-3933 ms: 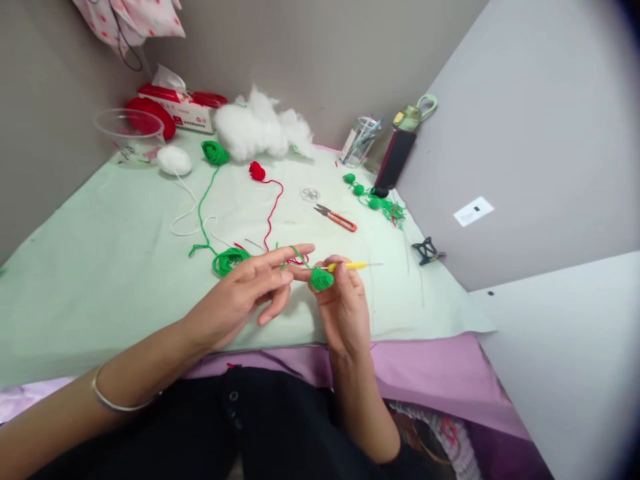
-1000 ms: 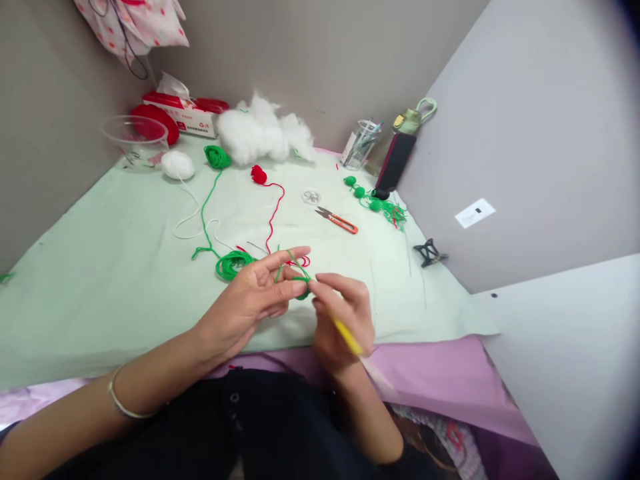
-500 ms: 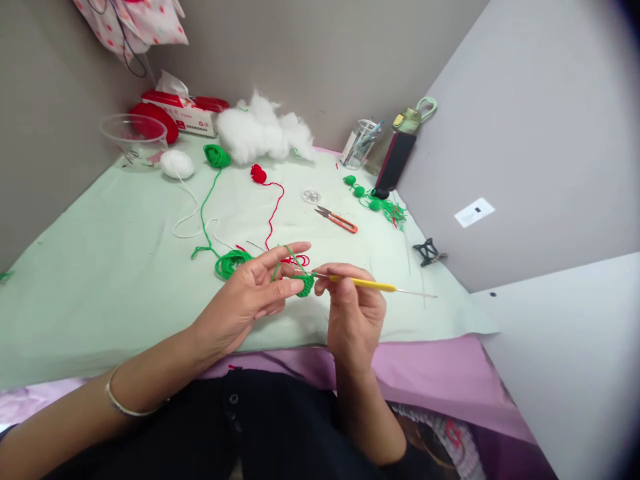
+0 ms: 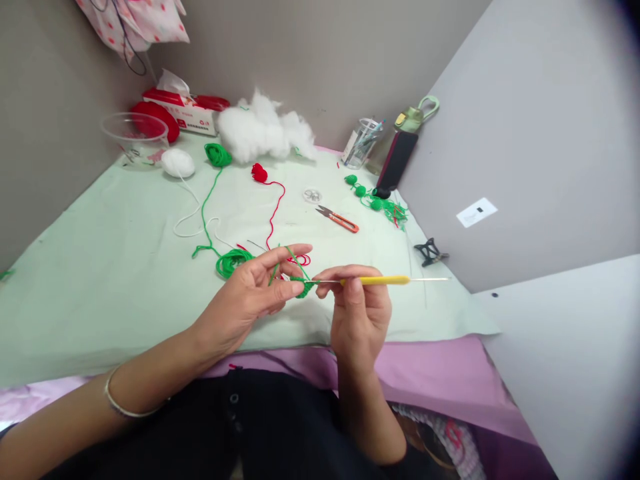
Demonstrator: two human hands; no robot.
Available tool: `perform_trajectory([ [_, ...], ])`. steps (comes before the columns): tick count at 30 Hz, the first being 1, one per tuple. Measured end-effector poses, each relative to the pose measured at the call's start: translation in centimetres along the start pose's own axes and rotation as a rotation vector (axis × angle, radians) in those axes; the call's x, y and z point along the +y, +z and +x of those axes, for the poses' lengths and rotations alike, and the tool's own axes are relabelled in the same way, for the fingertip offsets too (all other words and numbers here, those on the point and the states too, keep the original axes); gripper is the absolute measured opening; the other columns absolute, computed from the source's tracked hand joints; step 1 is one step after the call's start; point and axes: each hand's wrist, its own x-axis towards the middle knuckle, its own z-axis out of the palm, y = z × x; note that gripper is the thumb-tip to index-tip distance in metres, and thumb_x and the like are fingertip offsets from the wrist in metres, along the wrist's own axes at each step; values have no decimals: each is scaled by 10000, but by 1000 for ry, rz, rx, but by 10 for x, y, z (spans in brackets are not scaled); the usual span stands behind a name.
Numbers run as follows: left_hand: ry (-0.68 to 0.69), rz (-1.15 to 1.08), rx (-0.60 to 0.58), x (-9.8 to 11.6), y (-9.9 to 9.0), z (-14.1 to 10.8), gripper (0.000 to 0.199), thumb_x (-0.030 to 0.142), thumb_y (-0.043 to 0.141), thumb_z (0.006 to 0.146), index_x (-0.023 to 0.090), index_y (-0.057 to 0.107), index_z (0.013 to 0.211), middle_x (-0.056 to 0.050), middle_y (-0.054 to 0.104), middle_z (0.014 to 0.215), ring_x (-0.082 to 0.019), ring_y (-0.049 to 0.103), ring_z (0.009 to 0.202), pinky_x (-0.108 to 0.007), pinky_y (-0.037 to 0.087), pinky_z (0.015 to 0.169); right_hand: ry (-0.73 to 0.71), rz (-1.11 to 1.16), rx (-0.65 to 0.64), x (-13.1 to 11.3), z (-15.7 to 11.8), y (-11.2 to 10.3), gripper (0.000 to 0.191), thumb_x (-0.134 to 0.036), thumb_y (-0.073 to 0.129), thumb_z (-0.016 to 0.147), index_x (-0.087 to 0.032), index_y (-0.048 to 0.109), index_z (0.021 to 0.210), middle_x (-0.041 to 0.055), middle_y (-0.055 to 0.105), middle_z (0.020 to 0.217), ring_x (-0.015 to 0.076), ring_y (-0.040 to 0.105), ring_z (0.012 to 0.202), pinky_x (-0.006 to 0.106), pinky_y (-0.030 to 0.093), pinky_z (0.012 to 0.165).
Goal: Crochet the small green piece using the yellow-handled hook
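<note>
Working a stitch, by the look of it, the right hand (image 4: 361,313) grips the yellow hook (image 4: 377,281); just left, above the near tablecloth (image 4: 125,293), the left hand (image 4: 243,290) pinches the green piece (image 4: 305,289), yarn (image 4: 299,263) over its outstretched forefinger. The next move calls for steady tension, I'd judge.

The crochet hook (image 4: 377,281) is showing a yellow handle between silvery ends, and the crochet piece (image 4: 306,288) is showing the same bright green as the coil of yarn (image 4: 231,264). The stuffing (image 4: 265,132) is glowing white; the snips (image 4: 343,221) are pairing orange handles with dark blades. The tablecloth (image 4: 125,280) is showing pale mint above a lilac cloth (image 4: 435,368). The hanging cloth (image 4: 156,28) is carrying dots, apparently red and orange, on pale pink.
</note>
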Motion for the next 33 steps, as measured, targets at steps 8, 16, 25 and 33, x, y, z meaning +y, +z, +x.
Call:
perform_trajectory([
  [8,212,288,181,-5,5,-9,441,239,849,833,261,773,1266,24,625,881,-73,366,584,-248,346,574,-489,-492,-137,5,-13,-6,356,-126,558,1002,-315,680,1279,52,782,1026,209,744,908,384,638,727],
  [16,-129,-166,-49,5,4,1,494,232,866,812,170,736,1285,79,518,680,-2,190,451,-218,177,452,-374,-322,14,10,-9,-3,279,-175,568,1025,-321,757,1169,35,760,983,172,726,772,360,614,678],
  [25,26,-11,-26,1,5,1,465,251,865,826,258,764,1280,17,647,858,-44,361,549,-231,247,488,-253,-278,-65,8,-4,3,235,-199,610,1015,-315,774,1136,37,795,993,193,740,879,380,637,741],
  [33,-139,-212,-51,3,3,6,253,221,859,814,175,846,1062,21,577,765,9,193,485,-192,231,465,-406,-347,18,10,-5,-1,277,-163,616,997,-315,781,1158,49,787,1009,183,733,813,356,626,679],
])
